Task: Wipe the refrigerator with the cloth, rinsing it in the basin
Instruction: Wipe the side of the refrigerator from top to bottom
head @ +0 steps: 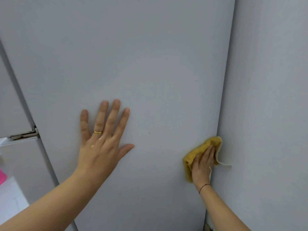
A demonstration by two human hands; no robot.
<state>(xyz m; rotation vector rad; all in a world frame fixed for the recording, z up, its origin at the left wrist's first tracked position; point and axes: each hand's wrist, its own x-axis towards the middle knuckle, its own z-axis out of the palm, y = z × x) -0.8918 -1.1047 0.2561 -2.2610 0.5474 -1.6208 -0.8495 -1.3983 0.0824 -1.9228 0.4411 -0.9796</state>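
The grey side panel of the refrigerator (150, 64) fills most of the view. My left hand (101, 139) lies flat on it with fingers spread, holding nothing. My right hand (204, 165) presses a yellow cloth (193, 155) against the panel's right rear edge, where it meets the wall. The cloth's pale underside curls out onto the wall. The basin is out of view.
A white wall (266, 97) stands close on the right, leaving a narrow corner. At the left are the refrigerator's door fronts with a metal hinge (25, 134) between them. A pink object (2, 178) shows at the far left edge, above a pale surface.
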